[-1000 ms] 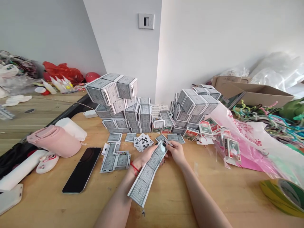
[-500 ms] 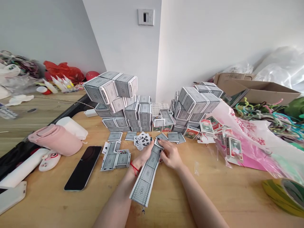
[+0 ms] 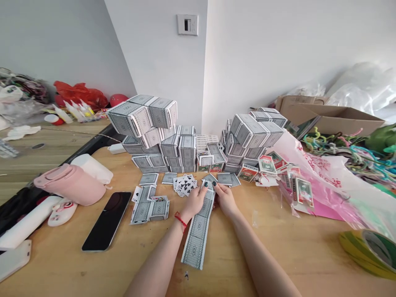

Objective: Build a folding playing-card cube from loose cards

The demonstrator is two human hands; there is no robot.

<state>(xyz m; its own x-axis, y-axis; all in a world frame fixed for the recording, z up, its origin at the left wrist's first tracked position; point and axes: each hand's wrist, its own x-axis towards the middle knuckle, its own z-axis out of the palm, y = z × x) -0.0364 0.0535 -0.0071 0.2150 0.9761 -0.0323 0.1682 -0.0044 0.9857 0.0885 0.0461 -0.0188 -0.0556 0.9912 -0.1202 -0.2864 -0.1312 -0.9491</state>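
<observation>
A long strip of joined playing cards (image 3: 195, 236), patterned backs up, runs from my fingers toward me. My left hand (image 3: 195, 203) pinches its far end from the left. On the opposite edge, my right hand (image 3: 225, 200) grips the same end, thumb on top and the other fingers partly hidden. Beyond my left hand lie loose face-up playing cards (image 3: 185, 185), mostly clubs. To the left rests a folded piece made of cards (image 3: 144, 208). Blocks built from cards form a left stack (image 3: 142, 123) and a right stack (image 3: 252, 134) behind.
A black phone (image 3: 107, 222) and a pink pouch-like item (image 3: 69, 183) lie on the left. Card boxes (image 3: 266, 165) sit at right beside a pink-white plastic bag (image 3: 321, 177). A roll of yellow-green tape (image 3: 368, 251) lies near the right edge. A cardboard box (image 3: 337, 117) stands behind.
The card strip has swung to a steeper angle, its near end shifting right. My left hand has moved slightly right, and both thumbs now press on the strip's far end.
</observation>
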